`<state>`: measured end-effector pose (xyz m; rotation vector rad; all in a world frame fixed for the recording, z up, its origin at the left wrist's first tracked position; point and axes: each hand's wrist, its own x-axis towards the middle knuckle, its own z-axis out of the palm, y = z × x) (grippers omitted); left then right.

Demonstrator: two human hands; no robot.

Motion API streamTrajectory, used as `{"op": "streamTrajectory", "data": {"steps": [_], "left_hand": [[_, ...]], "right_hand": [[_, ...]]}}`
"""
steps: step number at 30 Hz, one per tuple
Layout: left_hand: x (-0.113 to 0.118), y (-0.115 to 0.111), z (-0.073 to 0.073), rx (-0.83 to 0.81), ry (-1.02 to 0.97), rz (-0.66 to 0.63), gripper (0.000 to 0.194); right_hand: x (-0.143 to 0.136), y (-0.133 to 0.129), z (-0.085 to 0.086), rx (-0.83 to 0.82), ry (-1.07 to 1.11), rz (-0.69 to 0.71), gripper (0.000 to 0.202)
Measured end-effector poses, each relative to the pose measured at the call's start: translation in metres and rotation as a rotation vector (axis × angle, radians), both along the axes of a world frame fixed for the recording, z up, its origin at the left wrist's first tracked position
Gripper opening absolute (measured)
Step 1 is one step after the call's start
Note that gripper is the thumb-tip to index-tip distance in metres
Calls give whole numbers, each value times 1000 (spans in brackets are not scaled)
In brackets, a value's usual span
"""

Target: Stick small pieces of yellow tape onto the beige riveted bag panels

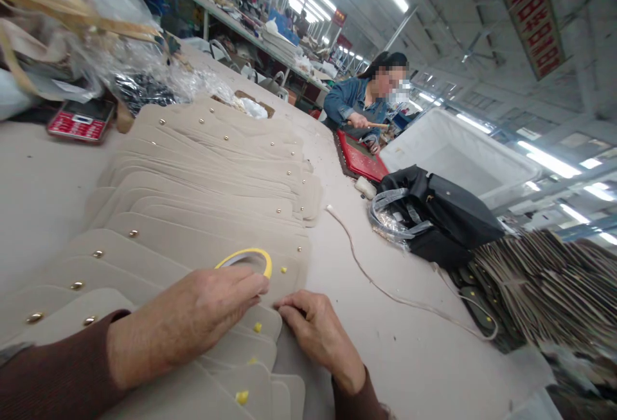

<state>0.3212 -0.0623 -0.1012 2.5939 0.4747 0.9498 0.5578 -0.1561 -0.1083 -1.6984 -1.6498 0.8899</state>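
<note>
Overlapping beige panels [183,179] with round metal studs spread over the table. My left hand [207,311] lies over them, fingers together, with a roll of yellow tape [267,261] standing at its fingertips. My right hand [313,327] is closed, thumb and index finger pinched at the rounded corner of a beige panel [272,323], just right of the left fingertips. Small yellow pieces of tape [241,397] sit on several panels near the right edge. The underside of my left hand is hidden.
A black bag [448,214] lies right, near a stack of dark panels [544,285]. A thin strip [376,282] crosses the table [366,343]. Beyond, a person [357,96] holds a wooden-handled tool over a red board [361,157]. Plastic wrap [193,83] and a red device [80,121] lie left.
</note>
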Motion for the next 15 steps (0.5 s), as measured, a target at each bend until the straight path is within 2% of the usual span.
{"op": "streamTrajectory", "data": {"steps": [3,4,7,10,13,15], "left_hand": [[2,-4,8,37,-70,-17,30],[3,-6,9,55,-56,-6,34],[4,-10,7,108,-15,54,36],[5,-11,4,139,-7,59,36],[6,-12,5,141,-25,33,33],[6,-13,7,75,-19,5,28]], "right_hand": [[-7,0,11,244,69,-135,19],[-12,0,15,325,94,-136,17],[-29,-1,25,528,84,-20,17],[-41,-1,27,649,-25,63,17],[-45,1,22,736,-107,76,18],[-47,2,17,803,-159,54,20]]}}
